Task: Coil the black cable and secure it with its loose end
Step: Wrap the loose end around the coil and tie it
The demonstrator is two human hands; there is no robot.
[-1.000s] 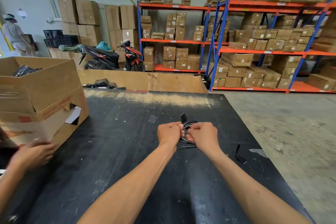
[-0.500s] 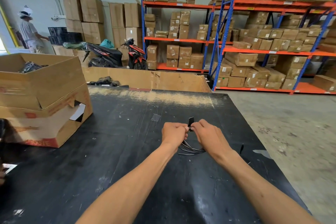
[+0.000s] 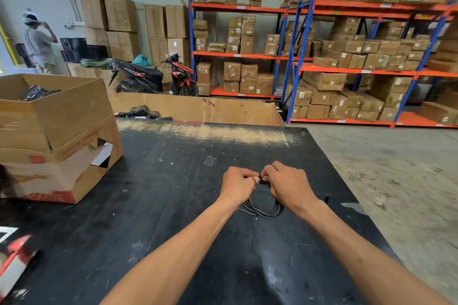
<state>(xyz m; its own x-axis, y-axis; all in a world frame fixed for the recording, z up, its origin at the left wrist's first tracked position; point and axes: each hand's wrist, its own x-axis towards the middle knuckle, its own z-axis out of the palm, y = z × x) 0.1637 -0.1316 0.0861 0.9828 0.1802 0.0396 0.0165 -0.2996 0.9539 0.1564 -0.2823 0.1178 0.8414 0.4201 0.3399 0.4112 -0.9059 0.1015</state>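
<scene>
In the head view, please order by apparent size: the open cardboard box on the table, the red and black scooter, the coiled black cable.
1. open cardboard box, nearer the camera
2. scooter, farther away
3. black cable

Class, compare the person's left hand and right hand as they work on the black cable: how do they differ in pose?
The left hand is a tight fist with knuckles up; the right hand spreads flatter. The left hand covers less of the black cable coil, while the right hand overlaps its right side. Both pinch the cable at the coil's top, above the black table.
</scene>
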